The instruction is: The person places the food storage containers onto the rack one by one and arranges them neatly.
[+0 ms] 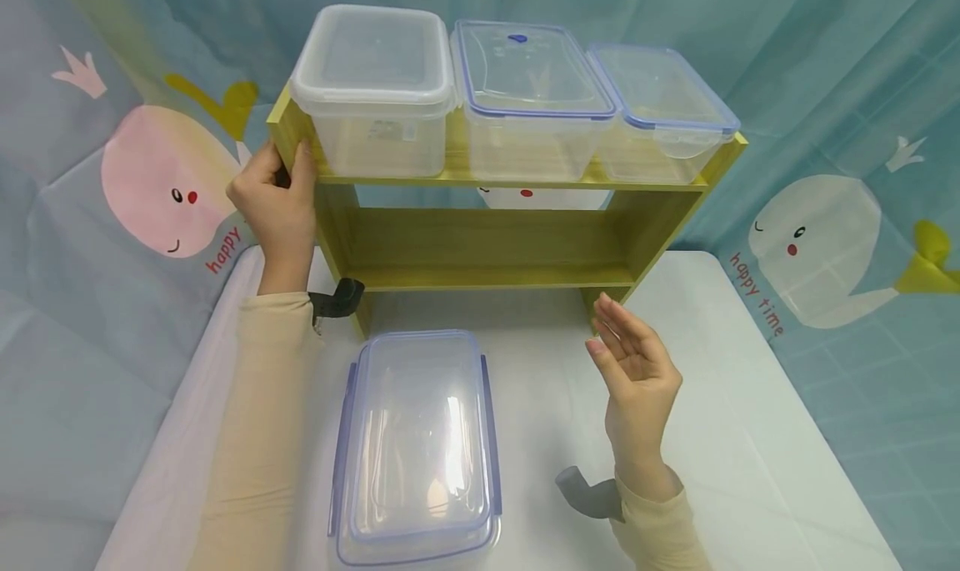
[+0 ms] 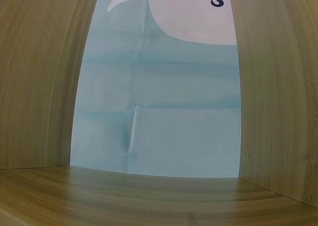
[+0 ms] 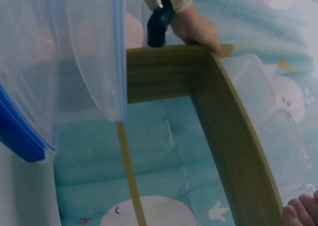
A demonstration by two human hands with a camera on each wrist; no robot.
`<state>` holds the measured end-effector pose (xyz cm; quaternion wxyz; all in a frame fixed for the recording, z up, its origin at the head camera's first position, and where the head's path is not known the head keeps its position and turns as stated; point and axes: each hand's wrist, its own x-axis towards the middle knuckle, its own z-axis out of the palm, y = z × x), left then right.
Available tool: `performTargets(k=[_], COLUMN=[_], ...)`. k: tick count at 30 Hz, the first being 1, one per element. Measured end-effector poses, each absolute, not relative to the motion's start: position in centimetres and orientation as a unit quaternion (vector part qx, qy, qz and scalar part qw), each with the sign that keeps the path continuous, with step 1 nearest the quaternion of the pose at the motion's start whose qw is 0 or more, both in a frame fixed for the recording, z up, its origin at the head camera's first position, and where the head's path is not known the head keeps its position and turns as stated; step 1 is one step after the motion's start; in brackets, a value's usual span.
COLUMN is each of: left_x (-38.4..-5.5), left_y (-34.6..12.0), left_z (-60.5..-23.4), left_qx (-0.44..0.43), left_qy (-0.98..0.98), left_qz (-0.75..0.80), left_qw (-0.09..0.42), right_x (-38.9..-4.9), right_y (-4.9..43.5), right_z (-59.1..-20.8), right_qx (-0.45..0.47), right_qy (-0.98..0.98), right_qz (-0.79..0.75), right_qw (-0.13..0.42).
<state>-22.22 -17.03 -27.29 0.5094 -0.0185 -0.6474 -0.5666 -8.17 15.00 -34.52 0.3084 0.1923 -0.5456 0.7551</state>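
Observation:
My left hand (image 1: 276,197) grips the upper left end of a wooden shelf (image 1: 487,246), its thumb on the inner face of the side panel. The right wrist view also shows this hand (image 3: 198,30) at the shelf's corner. In the left wrist view the shelf's wooden boards (image 2: 278,97) fill both sides. My right hand (image 1: 637,379) hovers in front of the shelf's right leg, fingers loosely bent and holding nothing. Between my forearms a large clear container with a blue-edged lid (image 1: 420,438) lies on the white table.
Along the shelf's top stand a clear box with a frosted lid (image 1: 375,62) and two blue-rimmed boxes, one in the middle (image 1: 532,71) and a smaller one (image 1: 660,87) at the right. Printed curtains (image 1: 825,71) hang behind and beside the white table (image 1: 750,438).

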Motion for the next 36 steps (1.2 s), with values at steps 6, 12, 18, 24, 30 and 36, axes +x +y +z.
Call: performTargets(k=[6,12,18,24,30,36], left_x=[-22.3,-22.3,-22.4,-22.2,-22.4,-22.6], left_y=[-17.1,-17.1,-17.2,-17.3,-17.2,-17.2], left_z=[-27.3,-27.3,-27.4,-27.4,-27.4,-27.6], left_qx=[-0.023,-0.021,-0.026,-0.042,-0.029,-0.029], left_qy=[-0.647,-0.644,-0.640,-0.638,-0.641,-0.642], left_qz=[-0.566,-0.570,-0.573,-0.564,-0.568,-0.569], left_qw=[0.511,0.510,0.511,0.523,0.515,0.513], right_x=[-7.6,-7.1,-6.6,-5.6,-4.8,-3.7], right_y=[14.1,13.1,12.2,11.5,11.1,10.6], right_z=[-35.3,-36.3,-37.7,-39.1,-40.2,-41.4], right_qx=[0.213,0.245,0.265,0.276,0.286,0.292], right_qy=[-0.571,-0.585,-0.608,-0.634,-0.653,-0.682], right_qz=[0.740,0.729,0.713,0.696,0.681,0.657], right_qw=[0.285,0.258,0.226,0.192,0.166,0.135])
